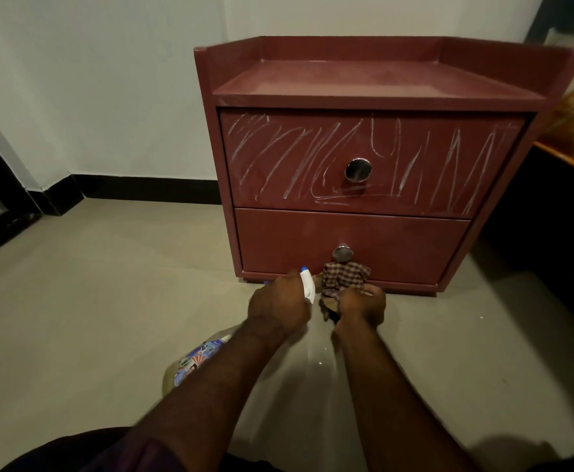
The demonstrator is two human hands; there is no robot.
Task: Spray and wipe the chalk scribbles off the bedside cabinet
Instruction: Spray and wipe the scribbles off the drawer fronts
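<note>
Skirting (142,189), black, ran along the foot of the white wall at the left, above a pale floor (91,301). Spray bottle (197,359) lay mostly under the left forearm, its printed label partly showing and its white trigger head and blue nozzle turned toward the cabinet. The left hand (277,304) gripped it at the neck, fingers curled round. Just to the right, a checked cloth (341,277) was bunched in the right hand (363,306), which was closed round its lower part, while the upper part stood free below the lower knob (342,253). Both hands were low and close together, just in front of the cabinet's bottom edge.

The bedside cabinet (210,131), reddish-brown with a raised rim round its top, stood on the floor against the wall. Chalk scribbles (261,155) — white slanting strokes — covered the upper drawer (312,185) from side to side, around its round metal knob (358,170). The lower drawer (398,247) showed plain reddish-brown.

At the far right stood dark furniture (551,216) with an orange-toned upper edge — what it was could not be determined.
</note>
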